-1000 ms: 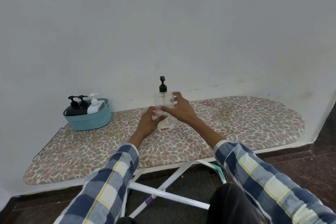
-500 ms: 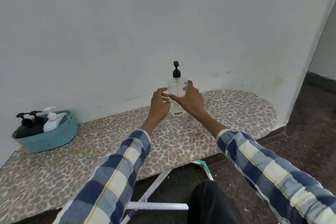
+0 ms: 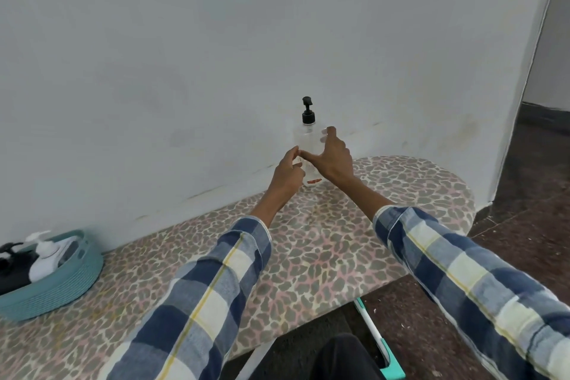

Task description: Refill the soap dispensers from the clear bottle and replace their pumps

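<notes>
The clear bottle (image 3: 308, 140), black pump (image 3: 308, 111) on, stands far back on the ironing board (image 3: 324, 250). The right hand (image 3: 334, 160) wraps round it. The left hand (image 3: 287, 174), fingers curled, touches its left side; I cannot tell whether it grips.

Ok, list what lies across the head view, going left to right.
From the left: teal basket → left hand → clear bottle → right hand.
</notes>
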Tool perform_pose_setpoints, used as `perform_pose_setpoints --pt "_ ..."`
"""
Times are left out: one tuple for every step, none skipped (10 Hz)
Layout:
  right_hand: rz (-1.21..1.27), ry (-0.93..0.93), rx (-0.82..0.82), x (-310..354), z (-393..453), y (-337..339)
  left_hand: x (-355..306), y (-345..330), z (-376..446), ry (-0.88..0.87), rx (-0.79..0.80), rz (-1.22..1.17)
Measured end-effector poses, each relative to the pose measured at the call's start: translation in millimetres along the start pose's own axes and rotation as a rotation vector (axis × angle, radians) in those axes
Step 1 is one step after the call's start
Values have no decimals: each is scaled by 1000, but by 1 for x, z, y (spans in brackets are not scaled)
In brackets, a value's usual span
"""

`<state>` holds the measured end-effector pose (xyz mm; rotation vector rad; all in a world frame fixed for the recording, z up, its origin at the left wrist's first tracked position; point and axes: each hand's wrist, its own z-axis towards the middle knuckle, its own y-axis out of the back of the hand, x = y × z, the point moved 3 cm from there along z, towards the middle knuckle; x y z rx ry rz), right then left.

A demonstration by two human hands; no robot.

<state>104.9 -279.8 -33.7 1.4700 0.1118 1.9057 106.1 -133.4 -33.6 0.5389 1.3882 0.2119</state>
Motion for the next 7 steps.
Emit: perform_pose_setpoints --pt "15 -7 2 -11 2 -7 6 -3 9 31 38 -3" --pt "9 10 51 -22 3 -13 8 -4 13 51 42 -64" --pt "-1 14 117 -26 1 -16 14 -3 13 81 42 -59" --pt "-21 14 142 -29 -1 -17 18 -3 9 83 67 -3" --pt "-44 7 113 -22 -10 -13 14 2 -4 57 39 116" --pt "-132 111 -58 -7 -25 -8 12 14 -21 -72 17 436" --pt "-221 251 -176 17 -39 -7 7 36 -44 -268 -120 775"
